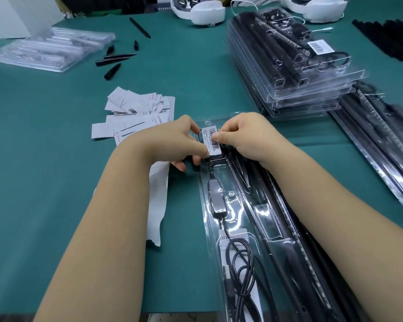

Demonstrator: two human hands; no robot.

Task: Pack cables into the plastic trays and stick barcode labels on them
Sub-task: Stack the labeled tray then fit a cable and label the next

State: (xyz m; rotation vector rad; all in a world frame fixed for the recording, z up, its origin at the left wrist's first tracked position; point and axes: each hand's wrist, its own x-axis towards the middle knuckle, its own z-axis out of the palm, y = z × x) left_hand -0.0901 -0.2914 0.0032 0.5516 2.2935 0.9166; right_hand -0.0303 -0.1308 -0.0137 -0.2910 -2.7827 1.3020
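I see both hands meeting at the far end of the plastic tray (236, 219). Left hand (172, 138): fingers curled, thumb and forefinger pinching the near left corner of the barcode label (211, 141). Right hand (240, 133): fingers curled, thumb tip pressing the label's right edge onto the clear lid. The label's long axis runs away from me, tilted slightly left at the far end, roughly along the tray.

Tray's long axis runs from beneath the hands toward the lower right, near end passing under the right forearm. Inside, below the hands: inline controller, then the coiled black cable (241, 263) at the near end.

A white backing strip (157, 201) lies under the left forearm. Loose paper slips (135, 112) lie just beyond the left hand. A stack of packed trays (296, 66) sits beyond the right hand; empty clear trays (51, 48) well beyond the left.
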